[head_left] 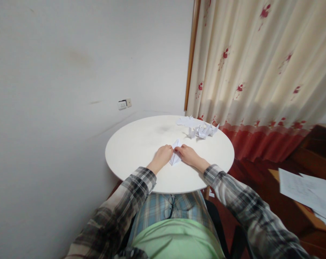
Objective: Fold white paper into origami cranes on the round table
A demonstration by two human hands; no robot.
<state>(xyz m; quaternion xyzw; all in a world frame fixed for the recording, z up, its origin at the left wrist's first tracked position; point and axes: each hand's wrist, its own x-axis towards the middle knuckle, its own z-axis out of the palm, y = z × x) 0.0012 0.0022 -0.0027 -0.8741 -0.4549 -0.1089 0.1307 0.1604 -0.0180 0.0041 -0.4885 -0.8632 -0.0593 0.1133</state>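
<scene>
A small folded sheet of white paper [175, 159], diamond-shaped with a crease down its middle, lies on the round white table [133, 144] in front of me. My left hand [165, 154] grips its left side, fingers curled in. From the right, my right hand [186, 154] pinches the opposite side near the crease. Both hands rest low over the tabletop, close together. My fingertips cover the middle of the paper, so the exact fold there is hidden.
Several folded white paper figures [203, 132] stand at the table's back right, beside flat paper [183, 121]. A wall with a socket [122, 105] borders the left; a curtain [240, 72] hangs behind. Written sheets [305, 190] lie on wooden furniture at right.
</scene>
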